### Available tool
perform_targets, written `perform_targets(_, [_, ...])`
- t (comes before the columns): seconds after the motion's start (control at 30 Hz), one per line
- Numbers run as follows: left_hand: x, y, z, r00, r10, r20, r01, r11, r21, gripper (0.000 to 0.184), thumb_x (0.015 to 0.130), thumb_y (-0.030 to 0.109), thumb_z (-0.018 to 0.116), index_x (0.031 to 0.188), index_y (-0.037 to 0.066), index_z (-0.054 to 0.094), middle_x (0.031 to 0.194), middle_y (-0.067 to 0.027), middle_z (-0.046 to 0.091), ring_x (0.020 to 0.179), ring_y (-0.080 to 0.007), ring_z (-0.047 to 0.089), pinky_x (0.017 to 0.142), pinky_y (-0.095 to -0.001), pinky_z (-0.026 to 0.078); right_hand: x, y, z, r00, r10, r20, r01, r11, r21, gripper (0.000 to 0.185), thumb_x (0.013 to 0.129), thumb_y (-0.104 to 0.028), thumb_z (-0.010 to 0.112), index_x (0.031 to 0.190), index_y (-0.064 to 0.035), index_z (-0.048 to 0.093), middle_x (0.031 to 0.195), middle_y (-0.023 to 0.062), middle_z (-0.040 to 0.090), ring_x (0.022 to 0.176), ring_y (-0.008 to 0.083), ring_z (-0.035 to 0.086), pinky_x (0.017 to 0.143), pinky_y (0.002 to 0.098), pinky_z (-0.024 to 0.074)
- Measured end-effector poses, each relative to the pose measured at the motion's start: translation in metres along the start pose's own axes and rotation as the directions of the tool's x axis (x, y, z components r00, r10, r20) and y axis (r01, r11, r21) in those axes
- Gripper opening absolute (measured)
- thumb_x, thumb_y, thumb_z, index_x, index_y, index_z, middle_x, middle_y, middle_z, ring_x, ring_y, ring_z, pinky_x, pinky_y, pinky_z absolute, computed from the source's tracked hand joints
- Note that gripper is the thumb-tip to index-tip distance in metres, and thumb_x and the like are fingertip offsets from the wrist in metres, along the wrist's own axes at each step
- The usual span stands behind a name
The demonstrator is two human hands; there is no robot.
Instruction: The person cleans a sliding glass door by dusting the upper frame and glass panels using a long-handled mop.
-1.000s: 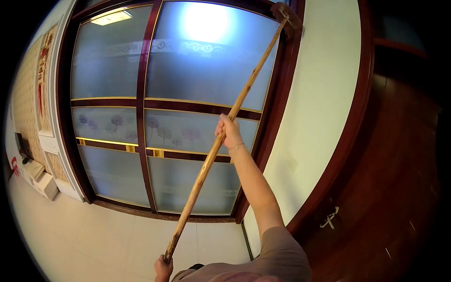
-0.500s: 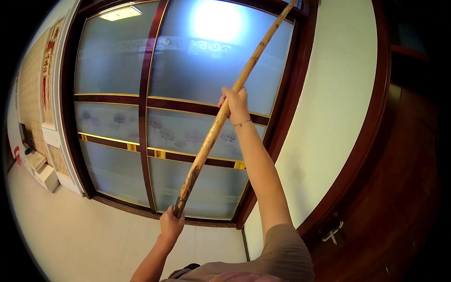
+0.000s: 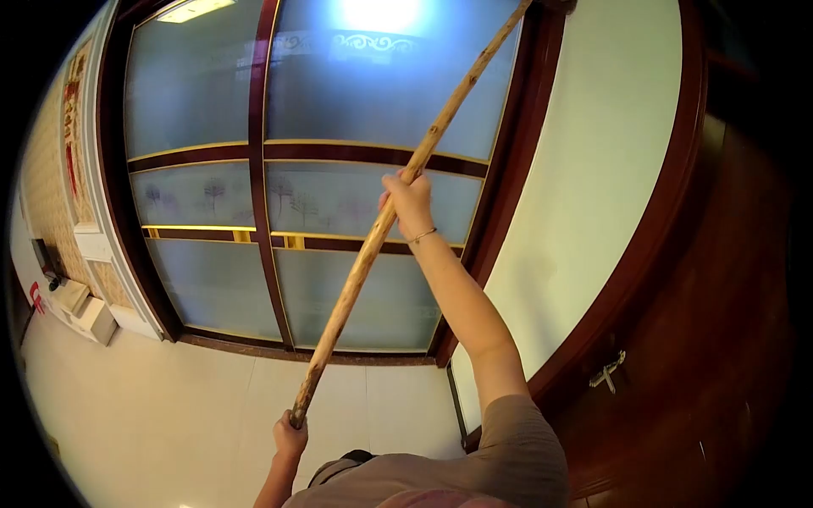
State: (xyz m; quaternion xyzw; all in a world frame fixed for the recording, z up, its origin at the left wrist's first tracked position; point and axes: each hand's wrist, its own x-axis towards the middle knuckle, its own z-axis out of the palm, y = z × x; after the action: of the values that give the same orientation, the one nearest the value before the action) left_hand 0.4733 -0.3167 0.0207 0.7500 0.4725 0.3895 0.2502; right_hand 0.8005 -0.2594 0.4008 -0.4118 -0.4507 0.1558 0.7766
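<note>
A long, knotty wooden pole (image 3: 359,269) slants from the lower left up to the top right of the view. My left hand (image 3: 290,435) is closed round its dark lower end, low and close to my body. Higher up, my right hand (image 3: 410,203) grips the pole near its middle, with the arm stretched out and a thin bracelet on the wrist. The pole's upper end reaches the top edge of the view, by the dark door frame; whether it touches anything there I cannot tell.
Ahead stands a frosted-glass sliding door (image 3: 356,296) in dark red wood with gold trim. To its right are a pale wall (image 3: 610,169) and a dark wooden door with a metal handle (image 3: 608,372). A white cabinet (image 3: 89,315) stands far left on the tiled floor (image 3: 186,398).
My view has tipped downward, showing more floor. Both hands, still on the pole, sit lower and a little further left in view, and the pole's lower end has come down with them.
</note>
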Motion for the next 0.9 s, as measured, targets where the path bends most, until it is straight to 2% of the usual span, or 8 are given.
perform_targets(0.3, [-0.138, -0.146, -0.103, 0.982, -0.172, 0.083, 0.154, 0.969, 0.192, 0.019, 0.076, 0.008, 0.062, 0.067, 0.001, 0.047, 0.053, -0.0195, 0.048, 0.049, -0.0386, 0.05, 0.046, -0.0402, 0.039, -0.117, 0.052, 0.01, 0.974, 0.226, 0.026, -0.227, 0.972, 0.052, 0.02, 0.075, -0.005, 0.058, 0.082, -0.0035, 0.039, 0.065, 0.0083, 0.047, 0.044, 0.0215, 0.052, 0.042, 0.0334, 0.0429])
perform_targets(0.37, [-0.165, -0.165, -0.131, 0.979, -0.19, 0.075, 0.169, 0.961, 0.22, 0.018, 0.076, 0.007, 0.061, 0.067, 0.001, 0.047, 0.052, -0.0195, 0.048, 0.049, -0.0386, 0.049, 0.046, -0.0406, 0.039, -0.144, 0.074, 0.014, 0.96, 0.28, -0.013, -0.274, 0.946, 0.173, 0.019, 0.076, -0.005, 0.057, 0.081, -0.0035, 0.039, 0.063, 0.0078, 0.047, 0.045, 0.0211, 0.053, 0.042, 0.0336, 0.0435])
perform_targets(0.43, [-0.191, -0.175, -0.162, 0.908, -0.411, 0.078, 0.367, 0.872, 0.323, 0.017, 0.073, 0.007, 0.061, 0.064, 0.001, 0.048, 0.052, -0.0197, 0.047, 0.05, -0.0391, 0.049, 0.047, -0.0415, 0.039, -0.171, 0.088, 0.017, 0.939, 0.342, -0.028, -0.329, 0.92, 0.212, 0.019, 0.076, -0.005, 0.057, 0.082, -0.0039, 0.04, 0.063, 0.0077, 0.047, 0.046, 0.0207, 0.053, 0.043, 0.0342, 0.0441])
perform_targets(0.47, [-0.206, -0.189, -0.172, 0.906, -0.416, 0.082, 0.369, 0.868, 0.332, 0.017, 0.073, 0.007, 0.061, 0.064, 0.001, 0.048, 0.052, -0.0197, 0.047, 0.05, -0.0391, 0.049, 0.047, -0.0415, 0.039, -0.184, 0.097, 0.017, 0.924, 0.38, -0.028, -0.364, 0.902, 0.232, 0.019, 0.076, -0.005, 0.057, 0.082, -0.004, 0.04, 0.064, 0.0077, 0.047, 0.047, 0.0205, 0.053, 0.043, 0.0345, 0.0446])
perform_targets(0.53, [-0.238, -0.23, -0.197, 0.887, -0.454, 0.082, 0.385, 0.827, 0.409, 0.019, 0.072, 0.011, 0.061, 0.068, -0.001, 0.047, 0.053, -0.0182, 0.048, 0.045, -0.0292, 0.044, 0.044, -0.0395, 0.037, -0.212, 0.106, 0.021, 0.889, 0.455, -0.048, -0.426, 0.861, 0.278, 0.019, 0.076, -0.005, 0.058, 0.082, -0.0046, 0.04, 0.064, 0.0074, 0.048, 0.047, 0.0199, 0.052, 0.045, 0.035, 0.0462])
perform_targets(0.57, [-0.25, -0.243, -0.208, 0.883, -0.461, 0.091, 0.385, 0.821, 0.421, 0.019, 0.072, 0.011, 0.061, 0.068, -0.001, 0.047, 0.053, -0.0182, 0.048, 0.045, -0.0292, 0.044, 0.044, -0.0395, 0.037, -0.226, 0.11, 0.024, 0.882, 0.468, -0.056, -0.436, 0.855, 0.281, 0.019, 0.076, -0.005, 0.058, 0.082, -0.0046, 0.04, 0.064, 0.0074, 0.048, 0.047, 0.0199, 0.052, 0.045, 0.035, 0.0462])
perform_targets(0.77, [-0.32, -0.287, -0.277, 0.824, -0.564, 0.055, 0.403, 0.652, 0.642, 0.012, 0.08, 0.019, 0.054, 0.078, 0.008, 0.058, 0.069, -0.02, 0.061, 0.066, -0.0419, 0.057, 0.059, -0.0479, 0.045, -0.312, 0.15, 0.035, 0.726, 0.685, -0.065, -0.602, 0.677, 0.424, 0.017, 0.076, -0.004, 0.058, 0.079, -0.0051, 0.041, 0.065, 0.0067, 0.048, 0.051, 0.0199, 0.053, 0.049, 0.0363, 0.0491])
perform_targets(0.9, [-0.355, -0.294, -0.316, 0.846, -0.532, 0.049, 0.345, 0.614, 0.71, 0.013, 0.079, 0.019, 0.053, 0.073, 0.009, 0.055, 0.066, -0.0202, 0.059, 0.062, -0.0417, 0.056, 0.056, -0.0476, 0.045, -0.362, 0.174, 0.031, 0.588, 0.804, -0.089, -0.671, 0.547, 0.5, 0.014, 0.075, -0.004, 0.059, 0.072, -0.005, 0.045, 0.063, 0.0063, 0.048, 0.054, 0.0194, 0.052, 0.052, 0.0385, 0.0496])
